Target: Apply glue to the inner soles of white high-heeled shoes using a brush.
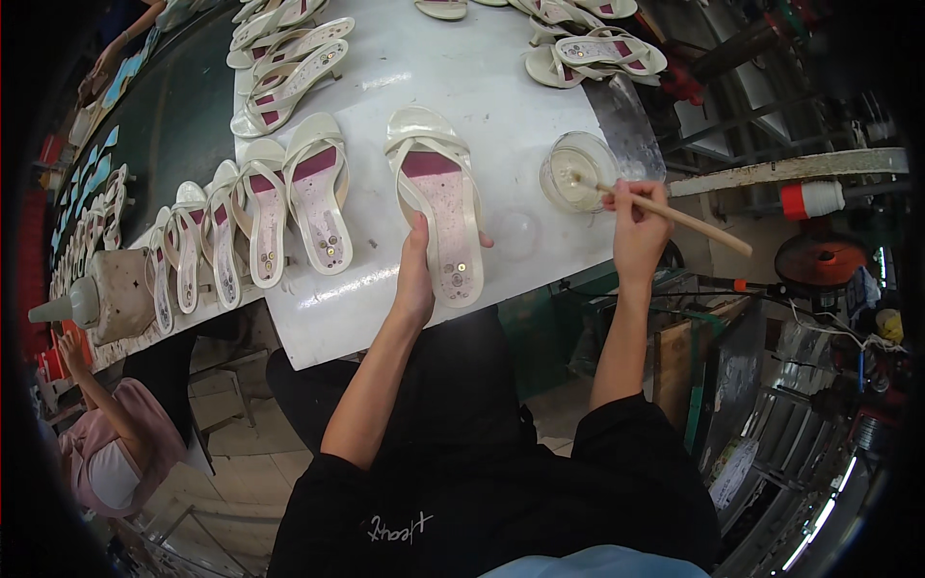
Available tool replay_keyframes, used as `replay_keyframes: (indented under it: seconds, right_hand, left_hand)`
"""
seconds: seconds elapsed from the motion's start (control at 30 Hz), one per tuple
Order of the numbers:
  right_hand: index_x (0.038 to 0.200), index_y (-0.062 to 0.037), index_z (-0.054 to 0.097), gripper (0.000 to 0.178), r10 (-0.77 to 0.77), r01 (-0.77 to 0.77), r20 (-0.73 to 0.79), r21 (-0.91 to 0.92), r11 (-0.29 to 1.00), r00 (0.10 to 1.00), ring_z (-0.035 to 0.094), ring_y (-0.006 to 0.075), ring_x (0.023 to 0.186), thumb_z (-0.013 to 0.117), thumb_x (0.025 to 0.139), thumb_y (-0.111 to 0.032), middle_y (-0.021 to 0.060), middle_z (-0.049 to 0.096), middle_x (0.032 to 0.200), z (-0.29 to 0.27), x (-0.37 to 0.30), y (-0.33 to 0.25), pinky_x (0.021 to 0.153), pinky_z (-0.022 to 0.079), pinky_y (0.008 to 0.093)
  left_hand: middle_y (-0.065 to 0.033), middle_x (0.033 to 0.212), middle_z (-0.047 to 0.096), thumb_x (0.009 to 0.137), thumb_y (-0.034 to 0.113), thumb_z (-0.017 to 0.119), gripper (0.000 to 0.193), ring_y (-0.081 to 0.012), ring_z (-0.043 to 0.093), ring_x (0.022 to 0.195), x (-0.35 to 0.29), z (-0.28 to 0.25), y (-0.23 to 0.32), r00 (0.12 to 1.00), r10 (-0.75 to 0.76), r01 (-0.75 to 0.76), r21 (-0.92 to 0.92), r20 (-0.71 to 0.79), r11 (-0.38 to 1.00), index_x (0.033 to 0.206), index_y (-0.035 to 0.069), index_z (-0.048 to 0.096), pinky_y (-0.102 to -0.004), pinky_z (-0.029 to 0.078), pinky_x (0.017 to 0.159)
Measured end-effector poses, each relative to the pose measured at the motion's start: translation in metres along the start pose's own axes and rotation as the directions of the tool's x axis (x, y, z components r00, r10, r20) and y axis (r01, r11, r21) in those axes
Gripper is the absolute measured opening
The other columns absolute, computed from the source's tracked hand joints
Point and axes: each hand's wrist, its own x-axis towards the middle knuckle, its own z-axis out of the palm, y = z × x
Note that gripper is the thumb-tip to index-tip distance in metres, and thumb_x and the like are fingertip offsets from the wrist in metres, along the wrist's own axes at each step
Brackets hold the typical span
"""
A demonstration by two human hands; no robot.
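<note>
My left hand (417, 275) grips a white strappy sandal (445, 197) by its side, thumb on the near edge and fingers beneath. The sandal has crossed straps, a pink-patterned insole and a dark magenta patch under the straps. In my right hand (641, 226) is a brush with a wooden handle (703, 229), its tip down inside a clear round bowl (554, 188) of pale, cloudy liquid. The bowl stands on the white tabletop (371, 318), right of the sandal.
Finished-looking white sandals (318, 197) stand in a row to the left, and more sandals (289, 82) lie at the far left. Another pile (602, 58) sits at the far right. A co-worker (125, 443) is at the lower left; a fan (824, 260) is at right.
</note>
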Motion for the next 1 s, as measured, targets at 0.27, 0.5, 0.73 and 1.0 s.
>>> replay_keyframes:
  seconds: [0.27, 0.5, 0.73, 1.0]
  right_hand:
    - [0.086, 0.0038, 0.050, 0.009, -0.041, 0.045, -0.080, 0.047, 0.998, 0.996, 0.065, 0.0157, 0.068, 0.057, 0.090, -0.002, 0.0100, 0.060, 0.079, 0.000, -0.038, 0.002, 0.066, 0.056, 0.0264]
    - [0.088, 0.0041, 0.051, 0.009, -0.066, 0.074, -0.112, 0.062, 0.995, 0.991, 0.065, 0.0169, 0.075, 0.057, 0.090, -0.002, 0.0119, 0.060, 0.087, -0.002, -0.057, 0.002, 0.071, 0.056, 0.0270]
    - [0.088, 0.0059, 0.049, 0.011, -0.081, 0.103, -0.187, 0.112, 0.988, 0.979, 0.066, 0.0204, 0.077, 0.056, 0.090, -0.002, 0.0159, 0.060, 0.088, 0.003, -0.067, 0.007, 0.073, 0.057, 0.0295]
    - [0.091, 0.0039, 0.043, 0.016, 0.000, 0.043, -0.209, 0.203, 0.978, 0.978, 0.067, 0.0261, 0.080, 0.054, 0.093, -0.008, 0.0214, 0.061, 0.091, 0.000, -0.068, -0.008, 0.075, 0.058, 0.0314]
  left_hand:
    - [-0.0118, 0.095, 0.065, 0.093, 0.063, 0.023, 0.074, -0.0186, 0.063, 0.085, -0.024, 0.005, 0.023, 0.982, 0.191, -0.190, -0.006, 0.017, 0.982, 0.114, -0.001, 0.053, -0.0314, 0.051, 0.075]
    - [-0.0116, 0.094, 0.064, 0.092, 0.065, 0.021, 0.077, -0.0184, 0.064, 0.084, -0.064, 0.001, 0.047, 0.959, 0.279, -0.278, -0.026, 0.059, 0.960, 0.114, -0.001, 0.052, -0.0318, 0.052, 0.075]
    - [-0.0107, 0.090, 0.064, 0.089, 0.071, 0.015, 0.085, -0.0169, 0.063, 0.081, -0.111, -0.003, 0.069, 0.915, 0.402, -0.402, -0.021, -0.010, 0.915, 0.115, -0.001, 0.052, -0.0297, 0.052, 0.069]
    - [-0.0133, 0.085, 0.062, 0.085, 0.075, 0.004, 0.095, -0.0179, 0.060, 0.076, -0.148, 0.001, 0.090, 0.920, 0.356, -0.370, -0.068, -0.166, 0.926, 0.115, -0.004, 0.049, -0.0296, 0.050, 0.067]
